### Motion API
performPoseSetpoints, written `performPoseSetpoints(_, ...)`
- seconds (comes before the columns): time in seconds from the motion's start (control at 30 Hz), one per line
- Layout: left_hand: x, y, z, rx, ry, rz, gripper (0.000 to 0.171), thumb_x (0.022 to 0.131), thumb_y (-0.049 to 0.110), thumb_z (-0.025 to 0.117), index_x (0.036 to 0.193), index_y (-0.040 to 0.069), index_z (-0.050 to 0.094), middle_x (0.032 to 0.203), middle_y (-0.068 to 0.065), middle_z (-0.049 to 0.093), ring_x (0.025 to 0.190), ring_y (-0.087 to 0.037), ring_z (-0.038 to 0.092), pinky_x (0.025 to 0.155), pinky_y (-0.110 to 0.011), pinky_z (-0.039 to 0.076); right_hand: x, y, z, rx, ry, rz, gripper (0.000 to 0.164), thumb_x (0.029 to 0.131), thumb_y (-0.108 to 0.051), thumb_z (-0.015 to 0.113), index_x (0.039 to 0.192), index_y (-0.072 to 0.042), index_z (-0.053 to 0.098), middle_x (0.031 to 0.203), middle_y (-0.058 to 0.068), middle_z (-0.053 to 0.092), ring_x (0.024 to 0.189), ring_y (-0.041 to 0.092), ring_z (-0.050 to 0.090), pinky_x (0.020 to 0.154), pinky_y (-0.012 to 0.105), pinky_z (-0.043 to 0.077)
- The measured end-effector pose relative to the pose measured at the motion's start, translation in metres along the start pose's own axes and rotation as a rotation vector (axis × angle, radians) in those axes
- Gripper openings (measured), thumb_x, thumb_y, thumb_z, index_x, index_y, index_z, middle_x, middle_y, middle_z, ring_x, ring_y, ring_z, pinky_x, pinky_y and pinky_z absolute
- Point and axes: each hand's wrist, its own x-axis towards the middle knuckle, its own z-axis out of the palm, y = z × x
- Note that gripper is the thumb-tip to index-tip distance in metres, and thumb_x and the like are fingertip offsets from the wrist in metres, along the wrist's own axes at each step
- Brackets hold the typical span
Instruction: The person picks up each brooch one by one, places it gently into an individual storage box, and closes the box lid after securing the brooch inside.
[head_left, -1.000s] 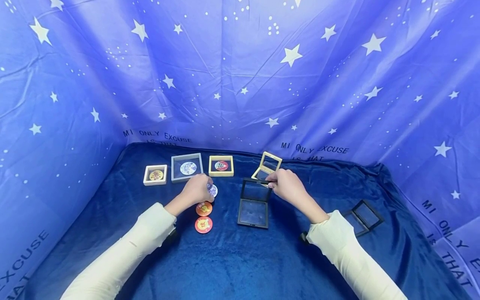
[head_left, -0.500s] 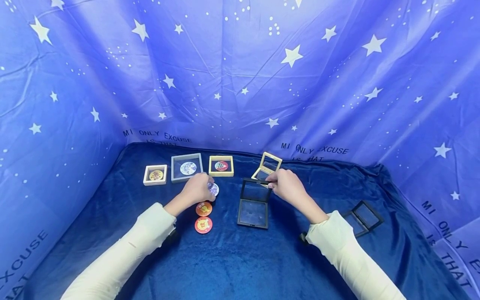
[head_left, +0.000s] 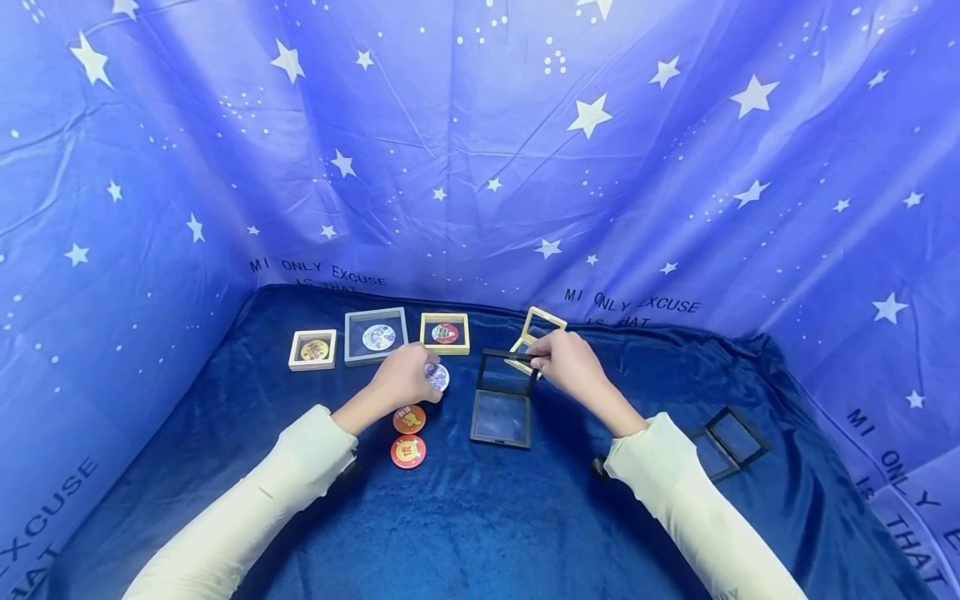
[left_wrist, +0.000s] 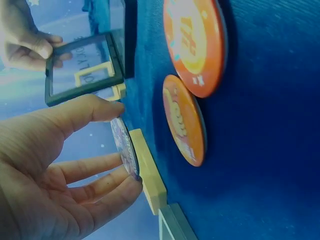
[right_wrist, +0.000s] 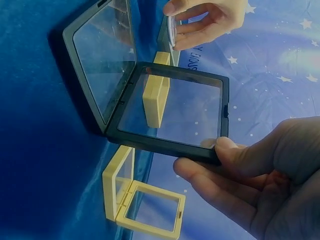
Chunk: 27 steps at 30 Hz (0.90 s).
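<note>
The left hand (head_left: pixel 401 375) has a narrow grip, thumb against fingertips, on the edges of a thin round purple-and-white badge (head_left: pixel 438 377); the disc sits tilted between them, just left of a square black frame (head_left: pixel 501 418) made of two hinged leaves with clear film panes; the right hand (head_left: pixel 573 362) pinches a corner of that frame's raised leaf, its grip closed to the thickness of the rim, while the other leaf spreads toward the person.

Near the left hand, two glossy, slightly domed discs lie on the cloth, an orange badge (head_left: pixel 409 420) and, at its near edge, a red badge (head_left: pixel 408 452) with a yellow centre; behind stands a row of box-shaped square frames, a small pale frame (head_left: pixel 312 365), a larger grey frame (head_left: pixel 349 337) and a light yellow frame (head_left: pixel 445 349), each with a round badge showing inside its window.

Beyond the black frame, near the right hand, is an unfolded yellow frame (right_wrist: pixel 111 196), its two leaves hinged; a second black frame (head_left: pixel 735 437), also unfolded, lies well apart at the far right; the counter (head_left: pixel 487 517) wears dark blue cloth with a velvety, rumpled nap; smooth, shiny blue fabric (head_left: pixel 465 125) printed with white stars hangs in creases around it.
</note>
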Motion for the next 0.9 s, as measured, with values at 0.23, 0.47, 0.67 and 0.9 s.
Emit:
performPoseSetpoints(0.23, 0.0, 0.008, 0.002, -0.006, -0.011, 0.031, 0.051, 0.072, 0.021, 0.091, 0.114, -0.001, 0.074, 0.11, -0.018, 0.072, 0.087, -0.023, 0.064, 0.077, -0.039, 0.055, 0.01, -0.004, 0.001, 0.016, 0.0, -0.002, 0.018, 0.095, -0.003, 0.067, 0.108, -0.004, 0.079, 0.108, 0.014, 0.078, 0.09, 0.025, 0.074, 0.076, 0.04, 0.057)
performPoseSetpoints(0.47, -0.001, 0.019, 0.004, -0.007, 0.0, 0.089, 0.049, 0.072, 0.021, 0.091, 0.113, 0.0, 0.075, 0.108, -0.016, 0.074, 0.086, -0.023, 0.065, 0.077, -0.038, 0.055, 0.014, -0.003, 0.003, 0.027, -0.023, 0.035, 0.018, 0.095, -0.003, 0.066, 0.108, -0.003, 0.079, 0.106, 0.013, 0.078, 0.084, 0.022, 0.073, 0.072, 0.037, 0.057)
performPoseSetpoints(0.67, -0.002, 0.029, 0.004, -0.008, -0.007, 0.102, 0.05, 0.072, 0.021, 0.091, 0.115, 0.0, 0.075, 0.113, -0.016, 0.073, 0.087, -0.022, 0.065, 0.078, -0.038, 0.055, 0.016, -0.004, 0.003, 0.0, -0.034, 0.028, 0.019, 0.096, -0.003, 0.066, 0.11, -0.003, 0.079, 0.111, 0.014, 0.077, 0.094, 0.027, 0.075, 0.078, 0.041, 0.059)
performPoseSetpoints(0.9, -0.003, 0.036, 0.003, -0.026, -0.013, 0.11, 0.051, 0.071, 0.02, 0.091, 0.115, 0.0, 0.074, 0.111, -0.014, 0.073, 0.089, -0.022, 0.064, 0.078, -0.037, 0.054, 0.019, -0.006, 0.003, -0.011, -0.043, 0.028, 0.018, 0.096, -0.004, 0.067, 0.109, -0.003, 0.079, 0.109, 0.015, 0.078, 0.094, 0.028, 0.075, 0.08, 0.042, 0.06)
